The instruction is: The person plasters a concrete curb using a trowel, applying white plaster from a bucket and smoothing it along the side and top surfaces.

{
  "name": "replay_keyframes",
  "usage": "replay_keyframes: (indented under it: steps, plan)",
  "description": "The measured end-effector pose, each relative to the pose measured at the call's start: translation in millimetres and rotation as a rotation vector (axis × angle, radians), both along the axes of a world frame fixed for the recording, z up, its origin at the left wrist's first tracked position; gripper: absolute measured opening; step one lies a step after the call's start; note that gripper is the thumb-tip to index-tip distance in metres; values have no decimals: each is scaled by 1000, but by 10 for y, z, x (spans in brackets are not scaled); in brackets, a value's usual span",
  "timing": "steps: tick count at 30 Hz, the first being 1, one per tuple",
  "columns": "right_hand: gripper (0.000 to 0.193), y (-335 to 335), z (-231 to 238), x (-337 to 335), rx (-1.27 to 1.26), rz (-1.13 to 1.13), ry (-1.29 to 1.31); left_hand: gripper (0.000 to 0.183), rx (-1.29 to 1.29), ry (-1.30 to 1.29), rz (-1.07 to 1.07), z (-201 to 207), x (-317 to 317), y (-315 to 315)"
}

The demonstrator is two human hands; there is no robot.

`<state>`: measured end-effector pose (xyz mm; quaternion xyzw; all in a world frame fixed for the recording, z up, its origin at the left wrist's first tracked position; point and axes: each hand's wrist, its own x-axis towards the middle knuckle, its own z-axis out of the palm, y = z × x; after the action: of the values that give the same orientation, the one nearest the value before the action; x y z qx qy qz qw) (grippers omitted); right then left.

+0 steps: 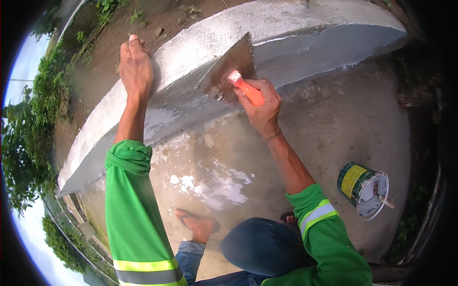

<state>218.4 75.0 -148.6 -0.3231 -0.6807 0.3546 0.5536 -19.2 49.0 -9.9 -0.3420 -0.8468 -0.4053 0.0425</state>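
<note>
A low, curved concrete wall (205, 47) arcs across the upper part of the view. My right hand (265, 107) is closed around the orange handle of a putty knife (229, 69). Its wide, smeared metal blade lies against the inner face of the wall, reaching up to the top edge. Smooth grey-white coating (305, 47) covers the face to the right of the blade. Patchier coating shows to the left. My left hand (136, 69) rests at the wall's far edge, holding nothing, fingers stretched out and close together.
On the concrete floor at the right, a green and yellow bucket (355, 183) lies tipped, with white paste and a stick-like handle at its mouth. White splatters (222, 186) mark the floor near my sandalled foot (198, 224). Soil and plants (47, 100) lie beyond the wall.
</note>
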Motion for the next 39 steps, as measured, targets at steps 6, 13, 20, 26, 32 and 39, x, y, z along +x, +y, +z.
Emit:
replay_keyframes:
  steps: [6, 13, 20, 26, 32, 39]
  plan:
    - [31, -446, -412, -533, 187, 76, -102, 42, -138, -318, -309, 149, -280, -6]
    - [34, -475, -311, -18, 266, 116, -164, 43, -222, 57, -213, -9, -312, -97]
    - [48, 945, 349, 1240, 735, -57, -456, 46, -132, 124, -209, 3, -133, -79]
    - [31, 1473, 605, 1393, 1083, -88, -635, 47, -124, 109, -203, -47, -139, -65]
    - [22, 1421, 174, 1373, 1028, -25, -737, 40, -55, 111, -212, -87, -113, -22]
    - [24, 1118, 320, 1642, 211, -209, -190, 42, -55, 27, -226, 18, -86, -72]
